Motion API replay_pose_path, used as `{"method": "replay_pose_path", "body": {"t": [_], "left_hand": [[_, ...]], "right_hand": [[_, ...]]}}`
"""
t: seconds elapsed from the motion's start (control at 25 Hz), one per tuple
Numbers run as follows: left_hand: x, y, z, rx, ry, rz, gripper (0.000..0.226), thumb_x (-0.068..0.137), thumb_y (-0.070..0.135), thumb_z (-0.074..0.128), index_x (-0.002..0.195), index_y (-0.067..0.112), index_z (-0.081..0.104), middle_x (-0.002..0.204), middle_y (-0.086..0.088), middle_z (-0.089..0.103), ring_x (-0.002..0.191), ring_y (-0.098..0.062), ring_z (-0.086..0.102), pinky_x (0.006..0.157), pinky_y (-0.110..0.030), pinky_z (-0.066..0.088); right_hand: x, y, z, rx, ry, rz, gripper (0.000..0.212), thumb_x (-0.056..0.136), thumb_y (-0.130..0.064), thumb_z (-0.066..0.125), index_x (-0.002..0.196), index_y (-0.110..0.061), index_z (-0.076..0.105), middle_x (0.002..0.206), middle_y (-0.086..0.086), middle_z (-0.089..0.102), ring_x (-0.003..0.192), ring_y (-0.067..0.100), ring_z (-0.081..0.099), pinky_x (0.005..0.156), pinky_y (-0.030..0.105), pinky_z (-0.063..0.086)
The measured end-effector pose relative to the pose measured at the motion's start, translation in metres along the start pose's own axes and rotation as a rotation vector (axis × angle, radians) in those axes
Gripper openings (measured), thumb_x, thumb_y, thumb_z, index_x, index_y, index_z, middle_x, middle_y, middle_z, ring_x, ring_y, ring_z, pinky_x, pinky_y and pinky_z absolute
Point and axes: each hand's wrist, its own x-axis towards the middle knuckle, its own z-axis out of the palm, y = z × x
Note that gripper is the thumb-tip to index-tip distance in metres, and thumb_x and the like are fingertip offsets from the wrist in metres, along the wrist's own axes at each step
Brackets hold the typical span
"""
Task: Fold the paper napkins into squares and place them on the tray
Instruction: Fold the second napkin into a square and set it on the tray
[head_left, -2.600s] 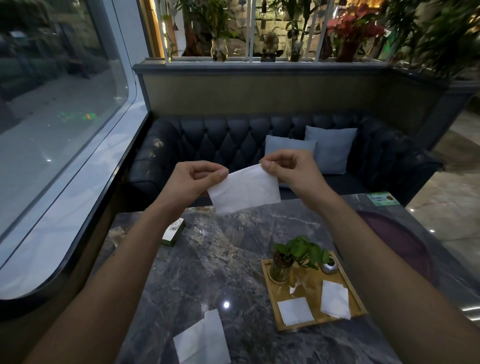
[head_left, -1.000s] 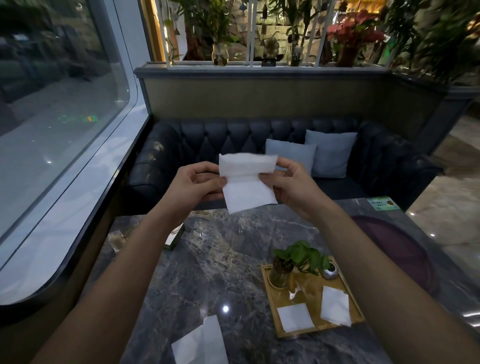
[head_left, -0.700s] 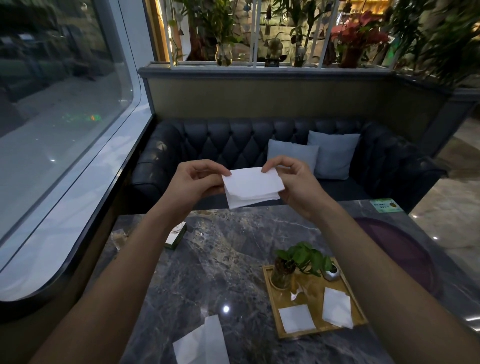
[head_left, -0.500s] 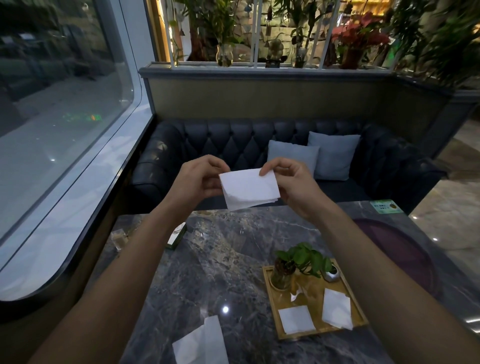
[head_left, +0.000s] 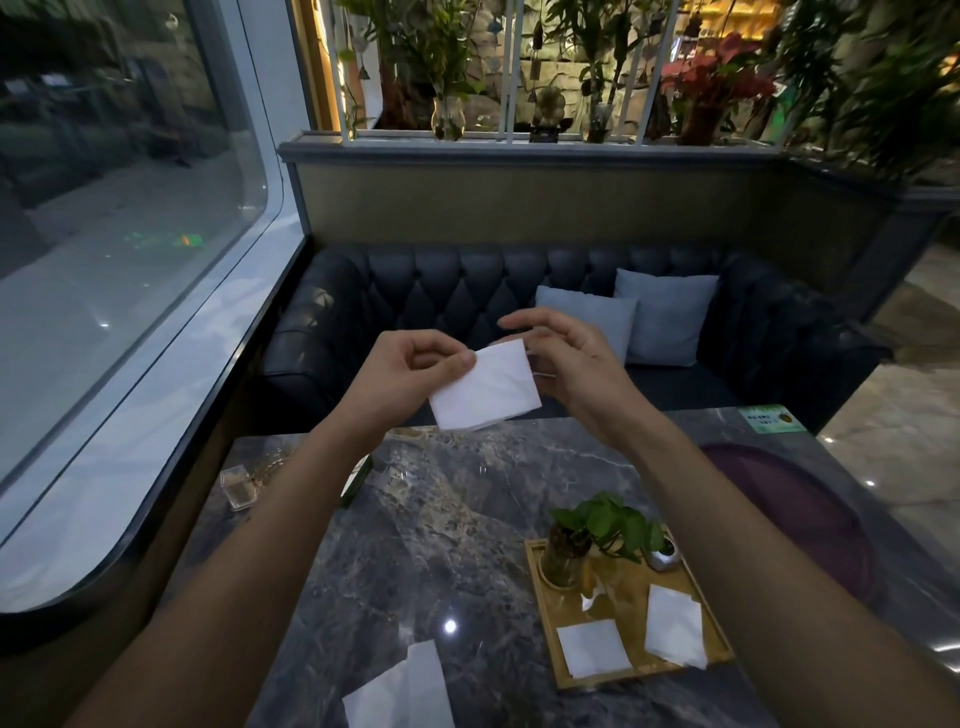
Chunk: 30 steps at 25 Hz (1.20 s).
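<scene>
Fingers (head_left: 462, 366) pinch napkin (head_left: 485, 387) — marble table (head_left: 415, 525), sofa (head_left: 467, 296).

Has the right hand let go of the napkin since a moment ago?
Yes. The right hand has opened and lifted off the napkin, toward the cushions.

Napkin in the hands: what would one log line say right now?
left hand pinching folded napkin | right hand open beside it | tray: two squares

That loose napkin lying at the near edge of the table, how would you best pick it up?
I would pinch the unfolded napkin at its far right corner, coming from above with the right hand. It lies flat on the table, so only an edge or corner offers grip, and that raised-looking flap is clear of the tray. Its near part is cut off by the frame.
</scene>
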Motion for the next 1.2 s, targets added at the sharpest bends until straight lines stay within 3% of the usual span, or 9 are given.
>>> {"method": "replay_pose_path", "body": {"t": [0.12,0.24,0.4,0.68,0.88,1.0,1.2], "left_hand": [[0.000,0.000,0.000,0.016,0.002,0.004,0.007,0.086,0.018,0.072,0.084,0.013,0.076,0.075,-0.003,0.074,0.072,-0.007,0.066,0.067,-0.022,0.049],[-0.001,0.001,0.000,0.018,-0.007,0.025,0.007,0.086,0.018,0.072,0.086,0.013,0.076,0.080,-0.007,0.075,0.076,-0.010,0.068,0.069,-0.024,0.051],[-0.003,-0.002,0.000,0.013,0.001,0.000,0.005,0.086,0.018,0.073,0.085,0.014,0.077,0.078,-0.008,0.076,0.075,-0.011,0.069,0.069,-0.025,0.052],[-0.003,-0.002,-0.005,-0.097,0.036,-0.049,0.008,0.087,0.009,0.070,0.083,0.014,0.075,0.073,-0.003,0.076,0.071,-0.012,0.072,0.068,-0.025,0.060],[-0.004,-0.003,-0.004,-0.076,0.010,-0.075,0.004,0.086,0.011,0.071,0.085,0.010,0.075,0.078,-0.010,0.077,0.076,-0.018,0.072,0.069,-0.028,0.060],[-0.006,-0.001,-0.006,-0.080,-0.089,-0.120,0.008,0.085,0.010,0.072,0.092,0.006,0.074,0.085,-0.016,0.076,0.082,-0.022,0.073,0.069,-0.027,0.059],[-0.004,-0.001,-0.002,0.017,-0.140,-0.071,0.014,0.086,0.015,0.072,0.096,0.006,0.075,0.091,-0.014,0.076,0.085,-0.016,0.071,0.071,-0.024,0.055]], "right_hand": [[0.002,0.000,0.003,-0.124,0.035,-0.042,0.017,0.099,-0.024,0.054,0.108,-0.023,0.068,0.098,-0.002,0.071,0.099,0.016,0.067,0.083,0.036,0.055],[0.003,0.006,0.007,-0.291,0.029,-0.096,0.009,0.092,-0.025,0.065,0.095,-0.021,0.073,0.084,-0.014,0.068,0.083,0.002,0.062,0.075,0.024,0.050],[0.003,0.011,0.005,-0.282,0.050,-0.077,0.009,0.091,-0.023,0.067,0.083,-0.024,0.072,0.086,-0.008,0.071,0.086,0.011,0.064,0.074,0.031,0.050],[0.005,0.010,-0.009,-0.223,0.138,-0.039,0.007,0.089,-0.024,0.070,0.083,-0.022,0.073,0.087,0.000,0.072,0.088,0.021,0.066,0.080,0.043,0.054],[0.004,0.009,-0.007,-0.196,0.145,-0.033,0.005,0.089,-0.023,0.070,0.085,-0.021,0.073,0.083,-0.005,0.070,0.083,0.015,0.064,0.072,0.034,0.050],[0.002,0.005,-0.008,-0.214,0.079,-0.016,0.005,0.089,-0.021,0.069,0.088,-0.017,0.073,0.084,-0.003,0.070,0.082,0.015,0.065,0.068,0.034,0.054],[0.002,0.002,0.000,-0.195,-0.010,0.000,0.009,0.088,-0.019,0.071,0.096,-0.015,0.071,0.085,0.003,0.072,0.077,0.010,0.067,0.059,0.022,0.051]]}}
